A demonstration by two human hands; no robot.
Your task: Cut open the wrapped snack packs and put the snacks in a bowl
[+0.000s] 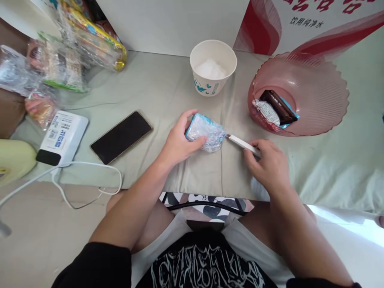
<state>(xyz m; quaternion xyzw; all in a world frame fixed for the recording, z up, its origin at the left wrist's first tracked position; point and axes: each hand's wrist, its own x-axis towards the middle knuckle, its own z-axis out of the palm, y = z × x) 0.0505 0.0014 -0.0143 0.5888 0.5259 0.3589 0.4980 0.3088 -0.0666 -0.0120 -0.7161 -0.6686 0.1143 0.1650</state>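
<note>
My left hand (183,140) is closed around a small packet (207,131) in crinkled clear plastic with a blue edge. The thumb presses on its near side and the fingers hold it from behind. In my right hand (268,162) is a slim white tool (242,144), which looks like a utility knife. Its dark, narrow tip meets the gathered right end of the packet; whether it has cut into the plastic I cannot tell. Behind the packet stands a white paper cup (213,82) with a blue leaf print and white material inside.
A pink ribbed bowl (321,92) holds several wrapped snacks at the right. On the left lie a black phone (121,137), a white power bank (63,134) with a cable (120,176), and snack packages (64,66). A white and red carton (174,26) stands behind.
</note>
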